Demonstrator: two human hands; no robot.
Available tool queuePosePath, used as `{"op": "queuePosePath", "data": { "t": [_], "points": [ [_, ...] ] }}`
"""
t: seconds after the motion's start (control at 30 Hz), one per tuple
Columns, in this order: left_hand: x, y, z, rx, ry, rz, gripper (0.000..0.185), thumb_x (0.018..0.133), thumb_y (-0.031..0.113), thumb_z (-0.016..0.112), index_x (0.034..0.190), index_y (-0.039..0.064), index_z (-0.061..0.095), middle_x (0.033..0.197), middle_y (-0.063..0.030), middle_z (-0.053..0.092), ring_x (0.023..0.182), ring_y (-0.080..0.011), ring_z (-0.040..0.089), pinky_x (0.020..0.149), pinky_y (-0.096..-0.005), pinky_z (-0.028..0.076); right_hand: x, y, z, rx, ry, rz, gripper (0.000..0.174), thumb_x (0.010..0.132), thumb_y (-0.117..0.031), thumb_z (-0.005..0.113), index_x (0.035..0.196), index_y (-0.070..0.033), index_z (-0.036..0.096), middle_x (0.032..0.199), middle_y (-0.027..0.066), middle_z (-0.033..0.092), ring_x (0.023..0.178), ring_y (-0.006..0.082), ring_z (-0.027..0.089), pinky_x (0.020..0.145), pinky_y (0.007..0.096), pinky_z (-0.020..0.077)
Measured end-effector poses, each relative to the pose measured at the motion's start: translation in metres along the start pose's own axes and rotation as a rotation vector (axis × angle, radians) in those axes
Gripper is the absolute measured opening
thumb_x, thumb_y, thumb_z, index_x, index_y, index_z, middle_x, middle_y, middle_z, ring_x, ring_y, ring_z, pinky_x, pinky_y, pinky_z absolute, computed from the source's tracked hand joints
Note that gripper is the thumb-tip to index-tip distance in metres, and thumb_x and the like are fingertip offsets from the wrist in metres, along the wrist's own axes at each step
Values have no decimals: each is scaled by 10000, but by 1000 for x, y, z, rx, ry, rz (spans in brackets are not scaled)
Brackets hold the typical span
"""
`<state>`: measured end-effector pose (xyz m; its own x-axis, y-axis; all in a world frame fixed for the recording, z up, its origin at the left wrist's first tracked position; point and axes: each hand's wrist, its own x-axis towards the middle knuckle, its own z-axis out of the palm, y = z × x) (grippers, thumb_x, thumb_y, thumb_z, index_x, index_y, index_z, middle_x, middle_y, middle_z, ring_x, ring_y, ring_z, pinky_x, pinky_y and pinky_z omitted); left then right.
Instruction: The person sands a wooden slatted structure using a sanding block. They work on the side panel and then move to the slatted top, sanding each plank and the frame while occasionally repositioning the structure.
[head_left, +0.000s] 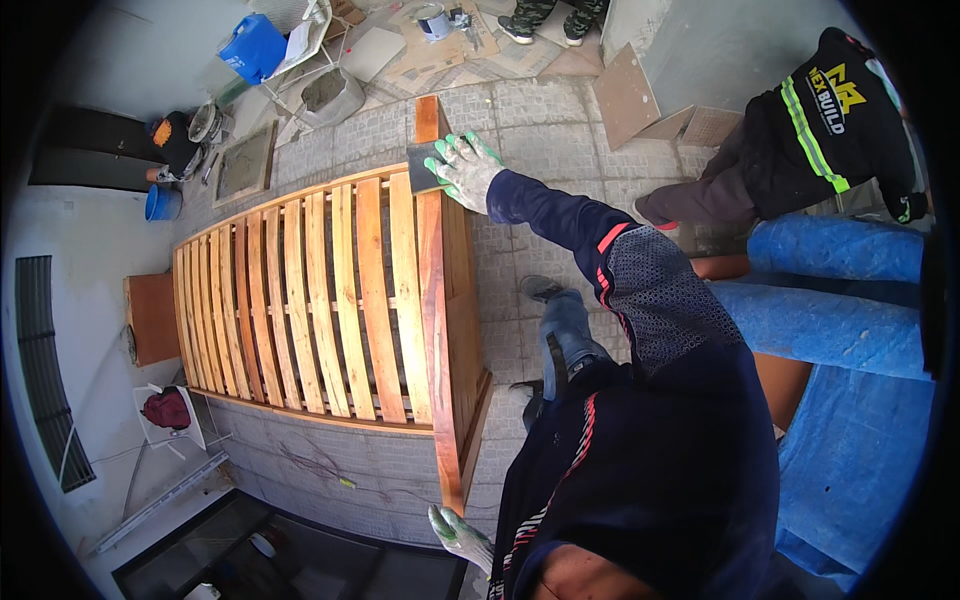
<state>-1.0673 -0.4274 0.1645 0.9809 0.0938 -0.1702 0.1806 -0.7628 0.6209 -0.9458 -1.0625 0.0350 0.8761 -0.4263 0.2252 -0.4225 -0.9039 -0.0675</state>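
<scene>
A wooden slatted bed frame (322, 300) stretches out before me, with a reddish-brown end board (435, 315) along its near side. My right hand (466, 169), in a white and green work glove, lies over a dark flat sheet (422, 169), possibly sandpaper, on the upper part of that board. Its fingers are bent over the sheet. At the lower end of the same board is my left hand (459, 534), also gloved; it appears to touch the board's tip, and its grip is partly hidden.
A person in a dark jacket (817, 127) stands at right, above blue sheeting (825, 322). Camouflage trousers (532, 15) show at top; another person (176, 142) is at left. A mortar tub (330, 97), blue jerrycan (253, 49), blue bucket (163, 202) and leaning tiles (624, 97) stand around. Cable (315, 461) lies below.
</scene>
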Motion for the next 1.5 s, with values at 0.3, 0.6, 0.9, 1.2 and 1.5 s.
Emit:
{"op": "queuePosePath", "data": {
  "t": [0.3,0.6,0.9,1.2,1.5],
  "points": [
    [-51,135,87,-34,-17,-118,472,1049,211,615,1419,-81,579,1504,-250,553,1429,-355,495,1207,-449,358,134,117,84,723,201,1016,476,1070,-400,508,1392,-60,598,1339,254,644,1204,392,610,1019,509,477],
    [-95,116,107,1,400,-103,370,975,134,727,1322,18,669,1381,-180,657,1303,-327,611,1115,-419,469,63,24,107,1083,214,815,529,1072,-406,563,1308,62,628,1166,280,721,952,385,708,860,458,550],
    [-162,66,124,-114,615,-448,321,1018,163,690,1302,12,686,1336,-159,690,1232,-263,662,1087,-370,489,-123,-9,-60,869,-868,-167,336,1071,-207,592,1291,37,665,899,155,730,716,170,659,632,297,507],
    [-111,134,166,-1077,373,-201,947,961,76,747,1670,26,121,1623,-226,392,1434,-281,483,1154,-334,413,-156,-201,-141,800,-633,-1220,657,931,-136,668,1533,2,445,1467,261,571,1335,407,578,1128,480,455],
    [-132,52,125,-1869,1017,-840,319,1105,326,565,1255,54,637,1147,-61,664,1019,-164,659,890,-333,546,-278,-345,-167,433,-903,-1859,671,988,-354,584,1527,21,446,1525,291,491,1417,473,473,1196,566,343]
  ]
}}
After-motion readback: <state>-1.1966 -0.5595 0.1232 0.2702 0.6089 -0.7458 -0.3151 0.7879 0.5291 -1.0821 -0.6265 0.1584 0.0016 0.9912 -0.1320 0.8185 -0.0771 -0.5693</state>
